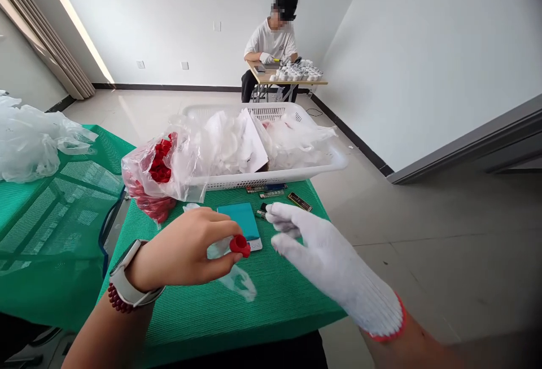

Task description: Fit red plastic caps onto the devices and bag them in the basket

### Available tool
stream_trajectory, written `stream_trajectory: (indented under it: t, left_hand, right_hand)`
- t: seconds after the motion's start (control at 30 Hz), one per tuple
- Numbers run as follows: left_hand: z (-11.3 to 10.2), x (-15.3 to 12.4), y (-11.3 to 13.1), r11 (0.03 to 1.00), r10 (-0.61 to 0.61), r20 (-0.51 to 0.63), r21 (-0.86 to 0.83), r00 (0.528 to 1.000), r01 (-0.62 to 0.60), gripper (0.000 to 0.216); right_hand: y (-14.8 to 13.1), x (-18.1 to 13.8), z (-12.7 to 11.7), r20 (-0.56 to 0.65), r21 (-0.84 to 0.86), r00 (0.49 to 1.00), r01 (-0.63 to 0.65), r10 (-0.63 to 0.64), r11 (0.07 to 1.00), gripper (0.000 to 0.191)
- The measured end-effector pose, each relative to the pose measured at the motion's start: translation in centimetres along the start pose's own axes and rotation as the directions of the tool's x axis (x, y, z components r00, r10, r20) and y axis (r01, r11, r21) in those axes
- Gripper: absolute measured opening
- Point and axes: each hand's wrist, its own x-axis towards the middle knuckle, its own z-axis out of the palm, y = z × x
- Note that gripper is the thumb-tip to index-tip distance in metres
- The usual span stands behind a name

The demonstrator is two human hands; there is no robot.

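Note:
My left hand point(192, 247), bare with a watch at the wrist, pinches a small hollow red plastic cap point(240, 245) between thumb and fingertips. To its right is my right hand point(302, 236), in a white knitted glove, thumb and fingers apart with nothing visible between them. Behind the cap sits a small scale point(255, 244) with a teal top point(241, 217). A thin clear plastic bag point(240, 283) lies on the table under my left hand. Further back, an open clear bag point(139, 174) holds several red pieces point(161, 166).
A white plastic basket point(288, 174) with bags and a carton stands at the back of the green-covered table point(203, 324). Small electronic strips point(300, 202) lie before it. More clear bags point(29, 143) rest on the left table. A person point(273, 41) sits at a far desk.

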Motion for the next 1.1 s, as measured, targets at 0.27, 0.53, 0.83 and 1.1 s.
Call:
stream_trajectory:
  t: [0.27, 0.53, 0.83, 1.1]
  left_hand:
    - [0.3, 0.2, -0.1, 0.999, 0.021, -0.069, 0.029, 0.997, -0.019, 0.007]
    - [-0.5, -0.1, 0.0, 0.999, 0.02, -0.093, 0.027, 0.995, -0.018, 0.009]
    - [-0.6, -1.0, -0.7, 0.997, -0.027, 0.137, 0.076, 0.99, 0.017, 0.009]
    - [0.7, -0.8, -0.8, 0.962, -0.14, 0.073, 0.246, 0.987, 0.118, 0.009]
  right_hand:
    - [-1.1, -3.8, 6.3, 0.27, -0.171, 0.927, -0.221, 0.261, 0.96, 0.072]
    - [-0.1, -2.2, 7.2, 0.306, -0.018, 0.942, -0.139, 0.138, 0.99, 0.021]
    - [1.7, -2.4, 1.0, 0.368, 0.38, 0.906, -0.352, 0.209, 0.855, 0.024]
    - [0.9, -3.0, 0.4, 0.463, 0.53, 0.875, -0.4, 0.14, 0.748, 0.023]
